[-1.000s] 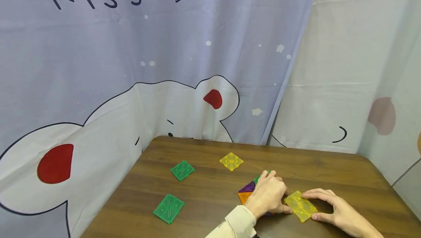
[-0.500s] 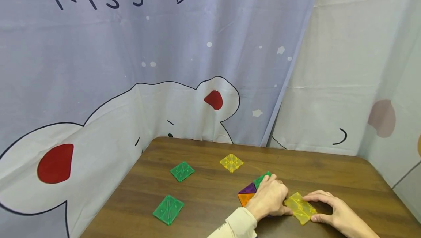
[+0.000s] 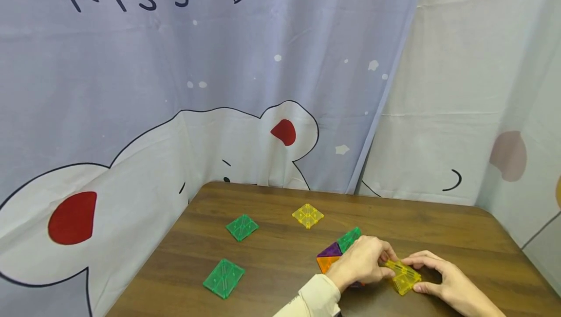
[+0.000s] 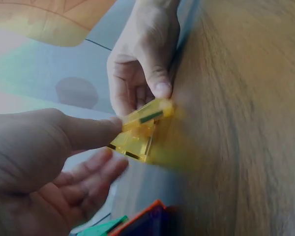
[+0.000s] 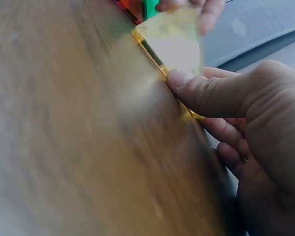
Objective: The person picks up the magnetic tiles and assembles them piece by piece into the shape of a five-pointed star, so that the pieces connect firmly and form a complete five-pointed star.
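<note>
Toward the right of the brown wooden counter (image 3: 271, 258), the right hand (image 3: 451, 279) pinches a translucent yellow plastic piece (image 3: 406, 278); the left hand (image 3: 361, 261) pinches its opposite side. Adjacent, left: purple plastic triangle (image 3: 330, 250), green plastic tile (image 3: 349, 239), orange plastic tile (image 3: 326, 263).

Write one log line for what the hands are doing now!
left hand: touches yellow piece | right hand: pinches same piece | two green diamonds: flat on table

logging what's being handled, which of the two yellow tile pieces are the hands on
The front yellow piece, held by left hand and right hand; the other yellow piece lies farther back on the table, untouched.
</note>
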`<act>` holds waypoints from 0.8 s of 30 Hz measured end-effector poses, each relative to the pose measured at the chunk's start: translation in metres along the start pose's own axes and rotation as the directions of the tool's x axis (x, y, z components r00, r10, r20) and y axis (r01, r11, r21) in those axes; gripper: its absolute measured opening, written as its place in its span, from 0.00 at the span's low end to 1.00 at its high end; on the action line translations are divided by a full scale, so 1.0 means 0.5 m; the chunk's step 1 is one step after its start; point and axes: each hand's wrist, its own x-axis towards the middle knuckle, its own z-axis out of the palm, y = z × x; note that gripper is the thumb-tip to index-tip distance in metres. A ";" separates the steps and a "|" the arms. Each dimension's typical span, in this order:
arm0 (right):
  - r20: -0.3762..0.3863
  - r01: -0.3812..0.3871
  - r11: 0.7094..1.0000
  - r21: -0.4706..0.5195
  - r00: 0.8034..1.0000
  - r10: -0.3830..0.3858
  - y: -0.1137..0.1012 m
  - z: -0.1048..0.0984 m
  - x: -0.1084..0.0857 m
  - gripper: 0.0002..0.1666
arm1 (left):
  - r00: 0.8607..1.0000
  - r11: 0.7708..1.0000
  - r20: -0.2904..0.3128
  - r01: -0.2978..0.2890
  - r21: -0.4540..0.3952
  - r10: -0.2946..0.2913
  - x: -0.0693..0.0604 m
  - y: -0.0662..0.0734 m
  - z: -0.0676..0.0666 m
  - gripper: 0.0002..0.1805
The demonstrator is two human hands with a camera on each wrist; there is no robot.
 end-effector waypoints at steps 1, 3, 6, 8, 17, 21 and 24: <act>0.004 -0.004 1.000 0.002 1.000 0.004 0.000 0.000 0.000 0.33 | 1.000 0.999 -0.007 0.002 -0.039 -0.003 0.001 0.002 0.000 0.14; 0.015 -0.012 1.000 0.010 1.000 0.012 0.001 -0.001 0.001 0.32 | 1.000 0.994 -0.020 0.013 -0.112 -0.015 0.001 0.006 0.000 0.12; 0.025 -0.006 1.000 0.011 1.000 0.006 0.003 -0.001 0.001 0.30 | 0.998 0.981 -0.033 0.042 -0.188 -0.049 -0.001 0.011 0.000 0.11; 0.027 -0.008 1.000 0.014 1.000 0.008 0.005 0.000 0.000 0.29 | 0.997 0.970 -0.038 0.057 -0.235 -0.068 -0.003 0.012 0.000 0.11; 0.016 -0.018 1.000 -0.012 1.000 0.019 -0.001 0.001 0.003 0.24 | 0.987 0.913 -0.077 0.100 -0.394 -0.142 -0.002 0.012 0.005 0.09; -0.002 -0.047 0.999 0.019 0.999 0.047 -0.006 -0.001 0.007 0.22 | 0.978 0.910 -0.125 0.102 -0.401 -0.165 -0.001 0.011 0.007 0.09; -0.015 -0.096 0.990 0.100 0.995 0.098 -0.011 -0.002 0.009 0.20 | 0.968 0.887 -0.154 0.110 -0.448 -0.197 -0.001 0.011 0.005 0.08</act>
